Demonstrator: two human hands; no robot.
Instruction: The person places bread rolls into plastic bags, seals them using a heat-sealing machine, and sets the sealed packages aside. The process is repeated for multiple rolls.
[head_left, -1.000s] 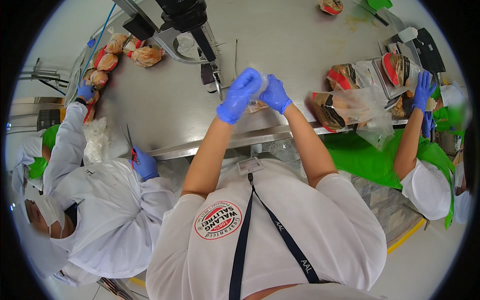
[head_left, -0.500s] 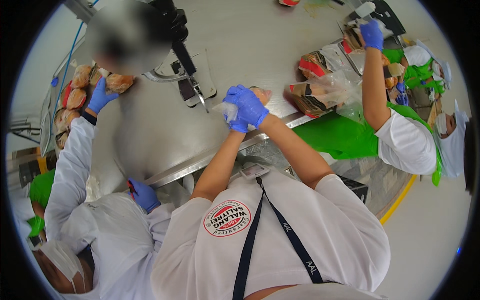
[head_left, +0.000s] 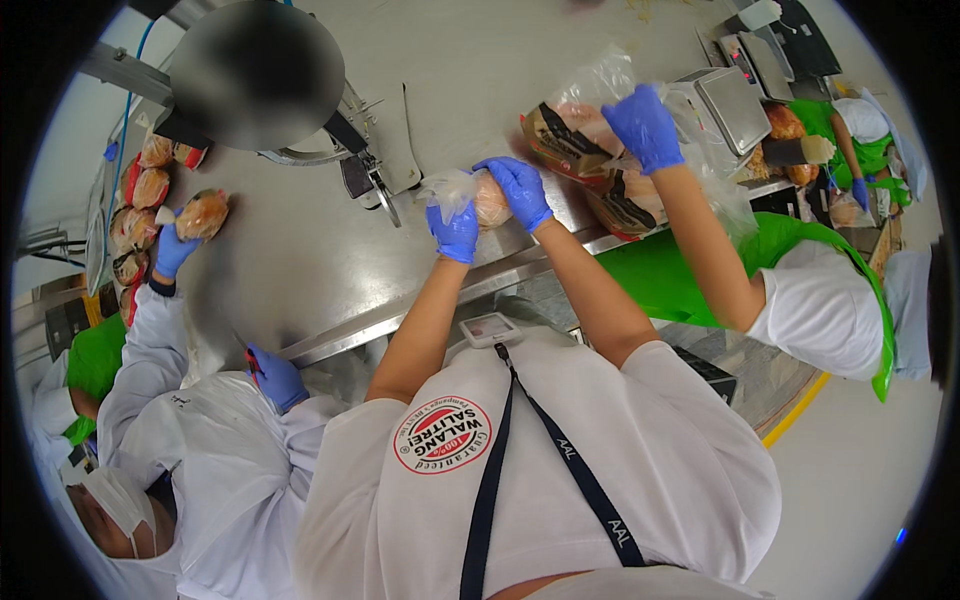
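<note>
Gripping the gathered clear plastic of a round pinkish bagged package (head_left: pixel 491 203) in the blue-gloved left hand (head_left: pixel 453 235), cupping its side with the blue-gloved right hand (head_left: pixel 518 192), near the front edge of the grey metal table (head_left: pixel 450 80). Ahead, leftward: black-and-silver machine (head_left: pixel 358 180). Rightward: at least 2 black-and-red printed packages (head_left: pixel 568 142). Round red-and-black emblem (head_left: pixel 443 435) on white shirt (head_left: pixel 640 450).

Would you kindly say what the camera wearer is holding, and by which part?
A bagged food item: left hand at the bunched plastic, right hand on its rounded body.
</note>
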